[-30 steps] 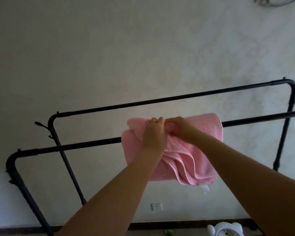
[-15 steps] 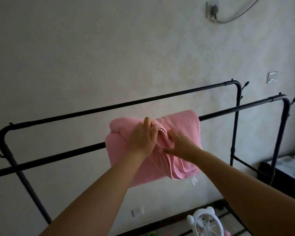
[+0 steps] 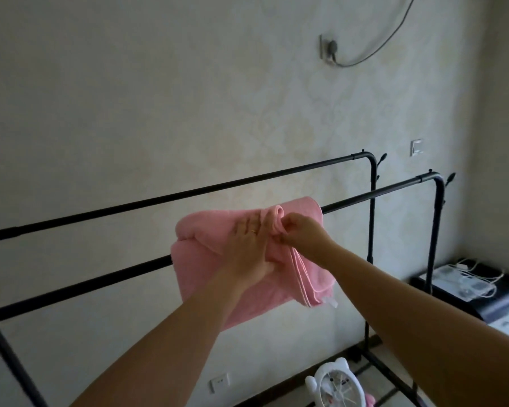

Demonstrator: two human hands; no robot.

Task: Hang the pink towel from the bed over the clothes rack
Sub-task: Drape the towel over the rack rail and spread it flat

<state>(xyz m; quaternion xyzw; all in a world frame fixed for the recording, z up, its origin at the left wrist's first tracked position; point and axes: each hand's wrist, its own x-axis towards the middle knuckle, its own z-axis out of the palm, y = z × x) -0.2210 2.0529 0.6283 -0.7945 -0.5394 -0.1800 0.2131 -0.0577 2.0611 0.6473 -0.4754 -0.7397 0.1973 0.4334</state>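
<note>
Pink towel (image 3: 206, 268) already drapes the clothes rack's (image 3: 80, 286) near bar, left hand (image 3: 249, 248) pressing flat, unclenched, while right hand (image 3: 301, 233) pinches a bunched fold at its ten o'clock, needing spreading next.

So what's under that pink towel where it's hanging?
The pink towel is draped over the nearer black rail of the clothes rack, which runs out both sides. The stretch beneath the cloth is covered. The left hand presses on it; the right hand pinches a fold.
</note>
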